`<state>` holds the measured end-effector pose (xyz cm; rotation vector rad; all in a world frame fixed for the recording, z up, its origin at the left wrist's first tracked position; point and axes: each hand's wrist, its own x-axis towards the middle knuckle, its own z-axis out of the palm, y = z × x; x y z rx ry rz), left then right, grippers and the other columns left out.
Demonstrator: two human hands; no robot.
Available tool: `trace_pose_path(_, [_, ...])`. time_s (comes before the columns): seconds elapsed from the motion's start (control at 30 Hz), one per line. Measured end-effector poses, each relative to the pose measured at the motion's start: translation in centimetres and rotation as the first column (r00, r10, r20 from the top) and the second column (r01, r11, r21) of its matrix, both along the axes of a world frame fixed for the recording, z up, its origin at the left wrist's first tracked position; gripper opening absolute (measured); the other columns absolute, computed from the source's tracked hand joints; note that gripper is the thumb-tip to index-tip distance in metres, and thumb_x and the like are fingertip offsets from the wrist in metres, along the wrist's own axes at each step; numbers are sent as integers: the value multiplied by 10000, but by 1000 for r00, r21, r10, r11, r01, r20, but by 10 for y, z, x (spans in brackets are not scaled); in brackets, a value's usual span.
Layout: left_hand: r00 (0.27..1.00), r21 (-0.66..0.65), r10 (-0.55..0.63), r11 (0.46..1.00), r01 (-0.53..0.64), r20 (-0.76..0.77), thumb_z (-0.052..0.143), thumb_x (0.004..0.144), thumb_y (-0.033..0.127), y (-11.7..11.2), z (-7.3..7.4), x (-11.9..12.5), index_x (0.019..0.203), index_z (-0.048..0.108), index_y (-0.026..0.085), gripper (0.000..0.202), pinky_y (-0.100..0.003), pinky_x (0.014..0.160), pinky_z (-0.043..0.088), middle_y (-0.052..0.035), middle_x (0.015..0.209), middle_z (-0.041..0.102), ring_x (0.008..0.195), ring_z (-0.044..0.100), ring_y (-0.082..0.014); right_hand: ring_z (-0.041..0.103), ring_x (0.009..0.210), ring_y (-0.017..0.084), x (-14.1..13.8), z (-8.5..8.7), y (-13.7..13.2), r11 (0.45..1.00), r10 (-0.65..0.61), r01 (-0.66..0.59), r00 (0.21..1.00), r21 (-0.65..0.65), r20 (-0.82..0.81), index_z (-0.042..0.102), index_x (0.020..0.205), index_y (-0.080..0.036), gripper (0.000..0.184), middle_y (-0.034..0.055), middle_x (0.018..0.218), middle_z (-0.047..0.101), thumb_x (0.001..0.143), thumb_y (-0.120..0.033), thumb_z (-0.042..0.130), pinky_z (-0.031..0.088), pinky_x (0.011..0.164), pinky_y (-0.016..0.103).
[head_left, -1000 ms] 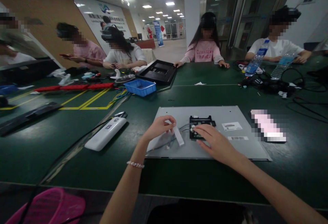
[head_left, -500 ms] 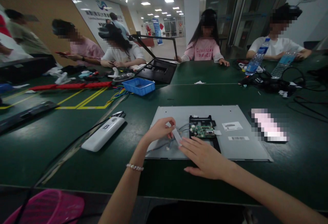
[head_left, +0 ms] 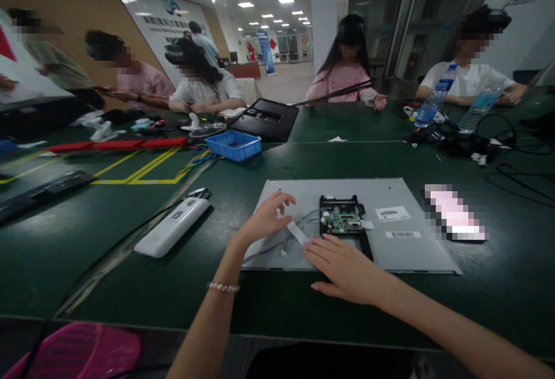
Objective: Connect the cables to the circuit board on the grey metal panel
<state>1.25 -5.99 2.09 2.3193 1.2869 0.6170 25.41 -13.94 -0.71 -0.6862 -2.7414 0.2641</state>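
A grey metal panel (head_left: 390,194) lies flat on the green table in front of me. A green circuit board (head_left: 344,221) sits in a black frame near its middle, with thin wires (head_left: 277,245) running left from it. My left hand (head_left: 265,218) rests on the panel's left part, fingers loosely curled beside a white flat strip (head_left: 296,232). My right hand (head_left: 347,266) lies flat at the panel's near edge, fingers stretched out, fingertips touching the strip's lower end.
A white oblong device (head_left: 171,226) with a cable lies left of the panel. A blue tray (head_left: 234,146), red strips (head_left: 117,144) and a black frame (head_left: 271,118) sit further back. Water bottles (head_left: 435,103) and cables lie far right. Several people sit around the table. A pink basket (head_left: 73,350) is below.
My right hand came off the circuit board and moved down-left to the panel's near edge, uncovering the board. My left hand loosened on the white strip. A person opposite lifted a thin black frame.
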Motion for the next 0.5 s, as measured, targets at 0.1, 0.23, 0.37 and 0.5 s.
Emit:
trace_pose_path(0.1, [999,124,-52,991,51,1,540,768,159,-2,7,5,924,592,217,175,-306,823,419,-23,987,503,905,506,-154,345,1295,215,0,0,0,1000,1,-1,1000,-2,-8,401,1336,-118,544,120,1366,453,911,-456,369,219,1098,380])
trace_pose_path(0.23, [995,68,-95,993,97,-23,515,802,191,-6,9,9,813,600,188,86,-251,709,403,2,801,521,756,507,-123,356,1289,218,0,0,1,1000,-1,1,1000,-12,-7,409,1331,-118,542,121,1368,451,907,-455,383,234,1093,381])
trace_pose_path(0.37, [982,-108,-152,984,140,-112,571,747,229,-7,4,11,837,584,172,107,-220,599,361,23,704,530,644,484,-109,355,1290,218,0,0,1,1000,-1,1,1000,-19,-11,411,1329,-117,535,124,1374,443,909,-447,384,243,1091,376])
trace_pose_path(0.5, [959,-139,-191,977,164,-210,562,744,254,-4,-2,11,738,583,172,85,-233,618,352,10,706,554,655,492,-123,348,1294,217,0,1,0,999,4,-4,1000,-40,-15,401,1336,-116,534,126,1386,428,911,-439,384,255,1089,375])
